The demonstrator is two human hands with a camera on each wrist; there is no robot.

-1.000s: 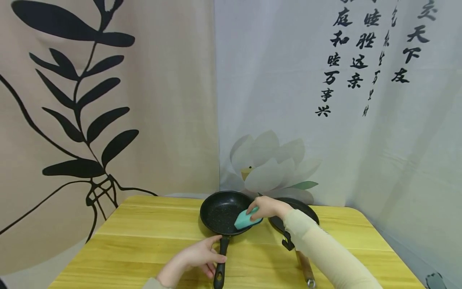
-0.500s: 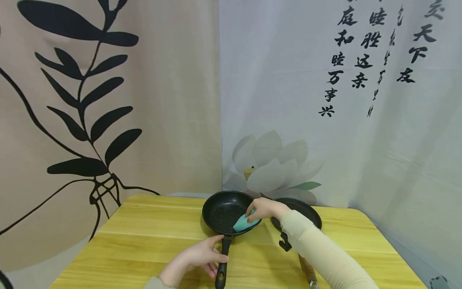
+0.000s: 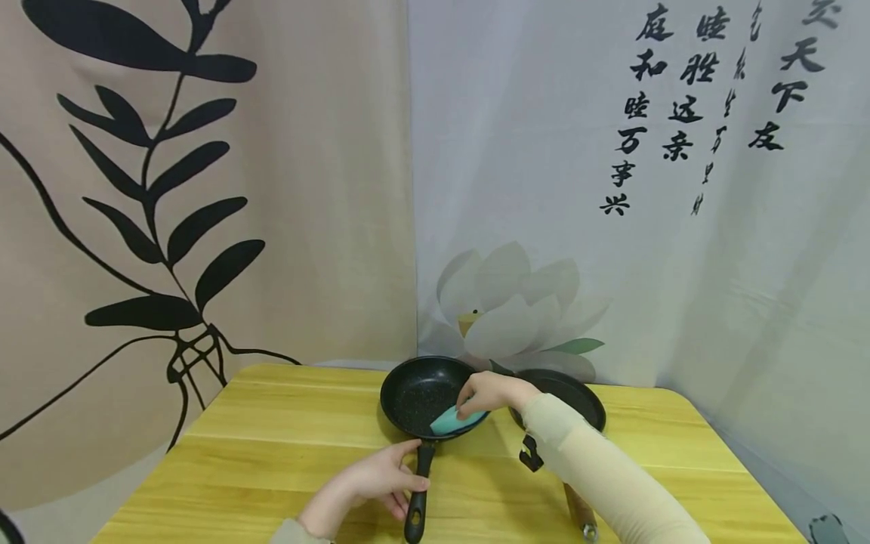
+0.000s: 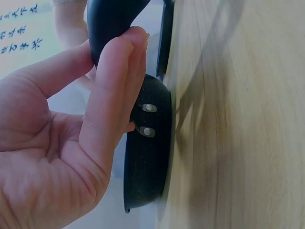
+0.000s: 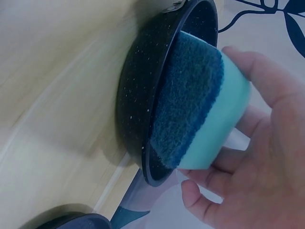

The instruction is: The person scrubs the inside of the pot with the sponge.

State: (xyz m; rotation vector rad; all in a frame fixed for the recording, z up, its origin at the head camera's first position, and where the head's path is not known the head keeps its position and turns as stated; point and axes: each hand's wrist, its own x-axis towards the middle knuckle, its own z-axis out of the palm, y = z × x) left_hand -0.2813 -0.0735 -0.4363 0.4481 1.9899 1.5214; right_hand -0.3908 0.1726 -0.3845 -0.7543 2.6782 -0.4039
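Note:
A black speckled frying pan (image 3: pixel 414 397) sits near the back of the table. My left hand (image 3: pixel 381 477) holds its black handle (image 3: pixel 420 491), thumb on one side and fingers on the other. In the left wrist view, the fingers (image 4: pixel 112 90) run along the handle, and two rivets show on the pan's wall. My right hand (image 3: pixel 495 394) grips a turquoise sponge (image 3: pixel 451 421) at the pan's right inner side. The right wrist view shows the sponge's dark blue scouring face (image 5: pixel 190 90) against the rim, with fingers and thumb around the turquoise part.
A second, flat black pan (image 3: pixel 571 394) lies to the right, with a wooden handle (image 3: pixel 579 510) partly under my right arm. The wooden table (image 3: pixel 285 446) ends at a printed cloth backdrop (image 3: pixel 340 189) just behind both pans.
My right hand has moved a little to the left with the sponge, which now lies flatter and lower against the pan. My left hand keeps its hold on the handle.

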